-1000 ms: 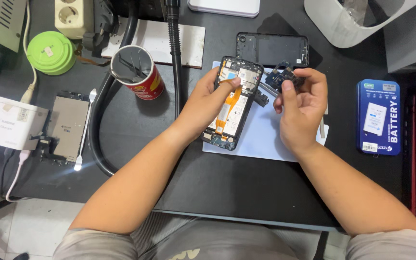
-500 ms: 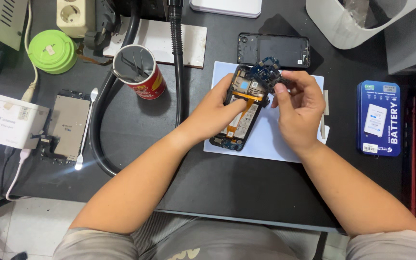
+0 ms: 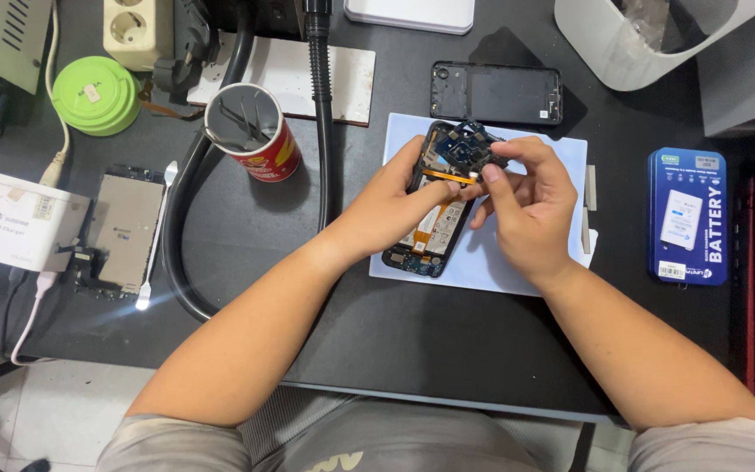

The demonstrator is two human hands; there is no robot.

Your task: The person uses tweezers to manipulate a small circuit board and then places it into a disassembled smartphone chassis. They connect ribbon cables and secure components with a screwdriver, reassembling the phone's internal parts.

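While the left hand [image 3: 395, 205] steadied the opened phone [image 3: 434, 214] on the blue mat [image 3: 517, 262], right hand [image 3: 526, 197] pinched the circuit board [image 3: 465, 149], apparently by its edge; light, stiff, fragile

Both forearms are bare; the left hand [image 3: 395, 205] and right hand [image 3: 530, 205] wear no gloves, rings or watch. 2 short grey sleeves [image 3: 176, 446].
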